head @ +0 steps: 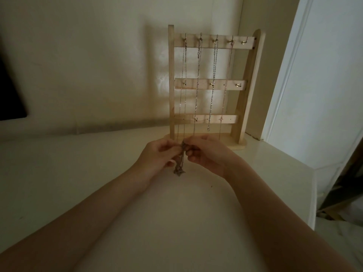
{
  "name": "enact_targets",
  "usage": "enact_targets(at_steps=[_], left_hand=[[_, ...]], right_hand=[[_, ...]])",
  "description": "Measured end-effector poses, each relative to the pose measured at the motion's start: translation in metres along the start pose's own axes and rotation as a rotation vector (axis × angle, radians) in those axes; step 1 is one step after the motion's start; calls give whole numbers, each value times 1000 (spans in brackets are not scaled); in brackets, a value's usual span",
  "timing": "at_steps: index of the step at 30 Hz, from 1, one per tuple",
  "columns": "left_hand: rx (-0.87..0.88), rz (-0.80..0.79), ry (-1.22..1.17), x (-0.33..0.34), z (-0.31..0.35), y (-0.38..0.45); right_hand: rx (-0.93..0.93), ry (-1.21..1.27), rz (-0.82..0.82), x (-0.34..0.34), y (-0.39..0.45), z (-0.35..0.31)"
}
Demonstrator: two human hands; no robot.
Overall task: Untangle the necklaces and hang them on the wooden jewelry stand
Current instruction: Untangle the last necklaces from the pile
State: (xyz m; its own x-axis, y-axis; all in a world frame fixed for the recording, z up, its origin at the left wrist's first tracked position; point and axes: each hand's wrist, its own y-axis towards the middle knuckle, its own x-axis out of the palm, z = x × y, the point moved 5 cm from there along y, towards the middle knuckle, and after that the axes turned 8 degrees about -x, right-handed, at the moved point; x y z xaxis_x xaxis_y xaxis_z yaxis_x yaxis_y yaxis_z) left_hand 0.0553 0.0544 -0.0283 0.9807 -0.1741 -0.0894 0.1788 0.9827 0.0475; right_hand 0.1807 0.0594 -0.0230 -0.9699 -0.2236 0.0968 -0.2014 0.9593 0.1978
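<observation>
On the pale desk the wooden stand rises straight beyond both hands, four chains hanging down it. Left hand and right hand pinch the knot of necklaces between them, its length running vertically.

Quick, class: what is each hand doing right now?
Left hand: fingers pinch the tangled chains.
Right hand: fingers pinch the same tangled chains from the other side.
</observation>
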Motion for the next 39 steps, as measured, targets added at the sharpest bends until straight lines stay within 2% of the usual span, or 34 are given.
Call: enact_targets(at_steps=[4,7,10,13,18,22,26,31,34,39], left_hand=[[140,7,247,8,2,-1],[166,102,239,0,3,2],[311,226,364,-5,12,-2],[423,252,461,-1,18,-10],[470,304,561,-2,19,-13],[415,259,500,-8,16,-10],[342,221,426,-10,15,-5],[153,168,216,-8,5,2],[115,108,253,-5,2,3],[48,70,369,-3,-3,5]], right_hand=[[-33,-78,29,-1,0,-3],[-36,-71,65,-3,0,-5],[-40,-89,69,-5,0,-4],[-38,-103,56,-4,1,-2],[-16,-114,-5,-1,1,0],[-16,-167,-19,2,0,1],[75,-171,65,-3,-1,5],[119,-132,59,2,-1,7],[50,-164,78,1,0,3],[7,-408,105,2,1,4]])
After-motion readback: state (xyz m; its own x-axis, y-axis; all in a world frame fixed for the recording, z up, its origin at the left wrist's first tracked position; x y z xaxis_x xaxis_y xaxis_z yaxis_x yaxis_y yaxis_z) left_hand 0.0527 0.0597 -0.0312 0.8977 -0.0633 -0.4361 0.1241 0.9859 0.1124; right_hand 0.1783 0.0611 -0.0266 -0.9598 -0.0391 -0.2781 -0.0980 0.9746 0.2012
